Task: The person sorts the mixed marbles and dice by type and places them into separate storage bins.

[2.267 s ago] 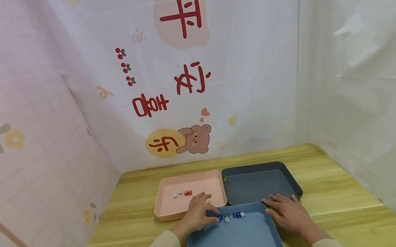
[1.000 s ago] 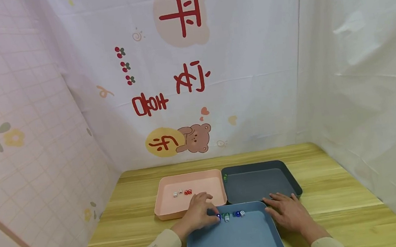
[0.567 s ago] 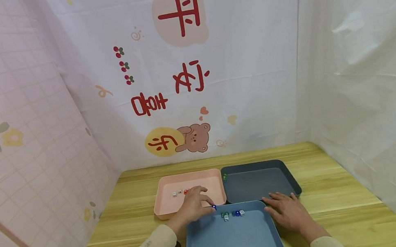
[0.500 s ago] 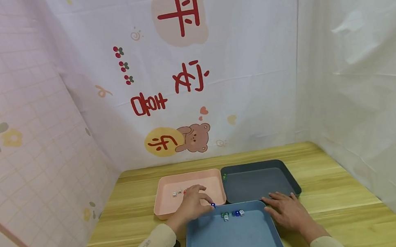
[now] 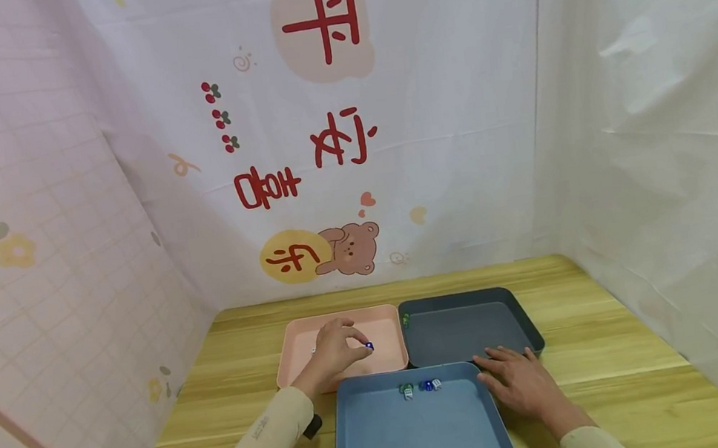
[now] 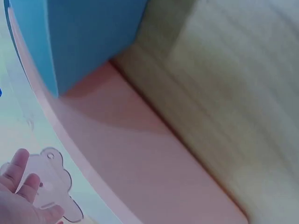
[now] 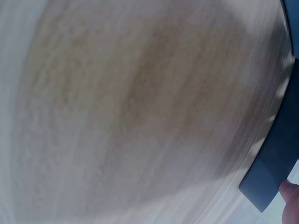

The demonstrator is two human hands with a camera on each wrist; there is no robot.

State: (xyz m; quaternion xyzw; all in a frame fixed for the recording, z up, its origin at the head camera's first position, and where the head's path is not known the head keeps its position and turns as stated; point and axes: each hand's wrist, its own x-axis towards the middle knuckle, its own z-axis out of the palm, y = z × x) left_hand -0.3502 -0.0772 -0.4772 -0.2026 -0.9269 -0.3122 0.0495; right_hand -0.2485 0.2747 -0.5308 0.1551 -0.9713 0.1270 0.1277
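Note:
Over the pink tray [image 5: 381, 326], my left hand [image 5: 332, 348] pinches a blue die [image 5: 369, 346] between thumb and index finger. The hand mostly covers the white and red dice lying in that tray. In the left wrist view, fingers [image 6: 17, 169] of this hand show beyond the pink tray's wall. My right hand [image 5: 520, 383] rests with relaxed fingers at the near edge of the dark tray [image 5: 466, 327], beside the blue tray's [image 5: 426, 440] far right corner. Inside the blue tray, a green die [image 5: 406, 387], white dice [image 5: 436, 384] and a blue die [image 5: 428, 386] sit near the far wall.
A green die [image 5: 406, 320] lies at the dark tray's left side. All three trays stand close together on a wood-grain table [image 5: 589, 345]. Printed white cloth [image 5: 460, 167] hangs behind and at both sides. A black band [image 5: 313, 427] shows under the left sleeve.
My left hand has lifted the blue die out of the blue tray and carried it up and left over the pink tray. My right hand has stayed in place.

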